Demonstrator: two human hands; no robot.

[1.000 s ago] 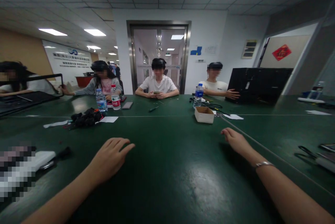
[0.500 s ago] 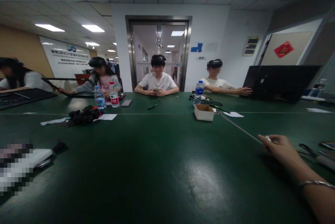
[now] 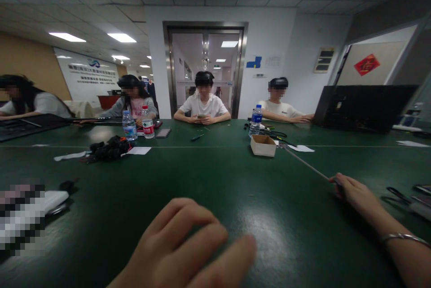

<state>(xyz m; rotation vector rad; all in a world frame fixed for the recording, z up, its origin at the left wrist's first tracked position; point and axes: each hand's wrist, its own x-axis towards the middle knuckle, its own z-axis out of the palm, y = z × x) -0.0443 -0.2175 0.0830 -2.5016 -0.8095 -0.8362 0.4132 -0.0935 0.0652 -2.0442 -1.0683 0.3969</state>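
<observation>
Open box (image 3: 262,148) by water bottle (image 3: 256,121), cables (image 3: 279,135) behind, all beyond right hand (image 3: 353,194): fingertips together, can't tell if holding anything. Left hand (image 3: 182,247), blurred, blocks near green table (image 3: 202,175), fingers loosely apart.

Stretched out as a dark green worktop (image 3: 202,171); bore a small open box (image 3: 262,148) just before a blue-capped bottle (image 3: 256,121), a black tangle (image 3: 111,149) beside white paper (image 3: 141,150), a red-capped bottle (image 3: 148,124) and a thin tool (image 3: 196,138).

Bare right grip (image 3: 355,196) and forearm (image 3: 412,259), slim shiny silver-coloured bangle (image 3: 404,236) around the wrist (image 3: 385,225)
</observation>
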